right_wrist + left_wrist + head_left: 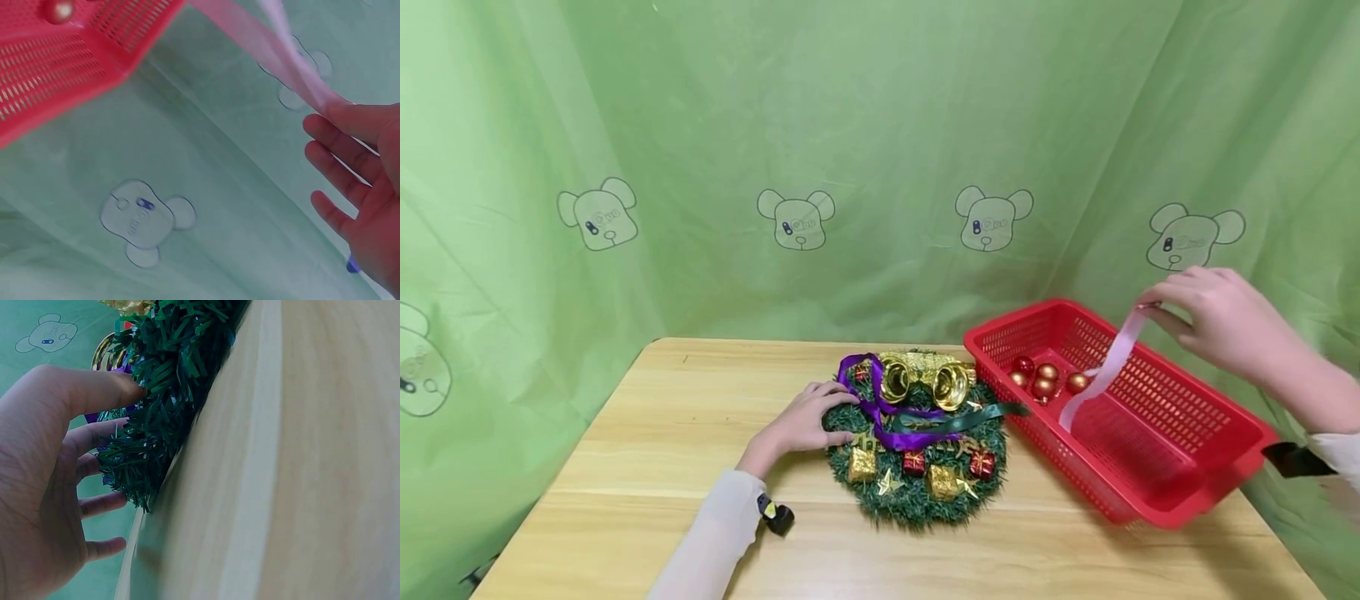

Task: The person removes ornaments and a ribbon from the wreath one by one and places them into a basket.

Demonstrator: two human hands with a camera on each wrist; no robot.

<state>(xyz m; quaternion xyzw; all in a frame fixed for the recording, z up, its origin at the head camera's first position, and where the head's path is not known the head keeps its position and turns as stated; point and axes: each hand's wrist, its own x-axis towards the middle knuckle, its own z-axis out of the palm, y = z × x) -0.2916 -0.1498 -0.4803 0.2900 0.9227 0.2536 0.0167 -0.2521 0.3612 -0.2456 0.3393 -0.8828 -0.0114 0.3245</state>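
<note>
One ribbon (pixel 1117 350) pinched: right hand (pixel 1221 321), above basket (pixel 1075 461) | left hand (pixel 805 421): spread, at wreath (pixel 913 507) edge | tabletop (pixel 655 433) extends leftward

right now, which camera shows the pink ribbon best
The head view: it shows the pink ribbon hanging from the right hand down into the red plastic basket. The right wrist view gives a closer look at the fingers pinching it, but the top edge cuts it off. The left wrist view shows none of it.

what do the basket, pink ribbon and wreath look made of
Basket: probably moulded plastic, slightly glossy, with slotted walls.
Pink ribbon: likely thin, smooth fabric, since it hangs limp.
Wreath: shiny green tinsel, perhaps plastic; narrow strips bristle outward.
</note>
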